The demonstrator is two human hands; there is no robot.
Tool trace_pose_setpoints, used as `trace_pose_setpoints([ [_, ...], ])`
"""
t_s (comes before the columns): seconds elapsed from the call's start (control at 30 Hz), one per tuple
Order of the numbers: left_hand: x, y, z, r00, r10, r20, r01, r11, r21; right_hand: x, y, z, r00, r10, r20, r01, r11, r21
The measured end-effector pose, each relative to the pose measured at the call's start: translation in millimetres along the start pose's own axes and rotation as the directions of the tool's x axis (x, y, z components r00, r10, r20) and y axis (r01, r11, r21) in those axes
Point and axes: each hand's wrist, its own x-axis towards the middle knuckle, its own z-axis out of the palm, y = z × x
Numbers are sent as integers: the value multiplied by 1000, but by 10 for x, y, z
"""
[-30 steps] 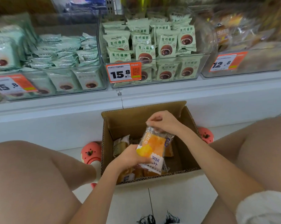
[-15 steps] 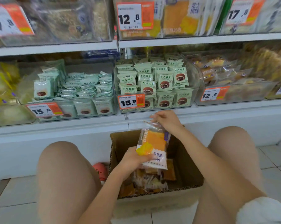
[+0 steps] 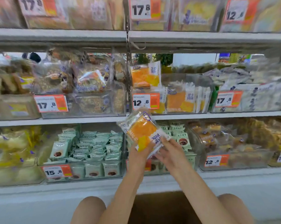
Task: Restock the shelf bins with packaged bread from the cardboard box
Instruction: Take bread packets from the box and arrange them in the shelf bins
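I hold an orange-and-white packaged bread (image 3: 142,130) up in front of the shelves, tilted, its top near the middle shelf edge. My left hand (image 3: 139,156) grips it from below and behind. My right hand (image 3: 171,152) holds its lower right corner. Just above it stands a clear shelf bin (image 3: 201,81) with a 12.8 price tag, holding matching orange bread packs. The cardboard box (image 3: 159,206) shows only as a brown patch between my knees at the bottom edge.
Clear bins of other baked goods fill the middle shelf left and right. The lower shelf holds bins of pale green snack packs (image 3: 91,147) and a pastry bin (image 3: 230,143). A metal shelf upright (image 3: 128,70) runs just left of the 12.8 bin.
Both hands have lifted the bread pack out of the box and up to the middle shelf height. The view has tilted up, so the box has dropped nearly out of sight.
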Motion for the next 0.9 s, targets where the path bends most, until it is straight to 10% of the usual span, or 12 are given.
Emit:
trace_pose_setpoints([
  [0.1,341,366,-18,962,274,8,-265,923,280,261,-581,180,987,-160,-7,159,984,-76],
  [0.23,898,643,-226,606,707,365,-598,101,795,641,-1481,341,906,-423,5,410,876,-252],
  [0.33,1266,784,-28,423,736,528,-592,-216,776,1130,-1960,529,845,-534,2,489,772,-407],
  [0.47,1726,788,311,383,610,694,-512,-484,709,1815,-2174,787,863,-501,71,430,652,-625],
  [0.6,1957,649,275,349,547,761,-425,-632,649,2217,-2044,936,894,-415,170,394,546,-739],
  [0.9,1957,638,282,348,560,752,-424,-621,659,2410,-1765,868,845,-521,122,403,468,-787],
])
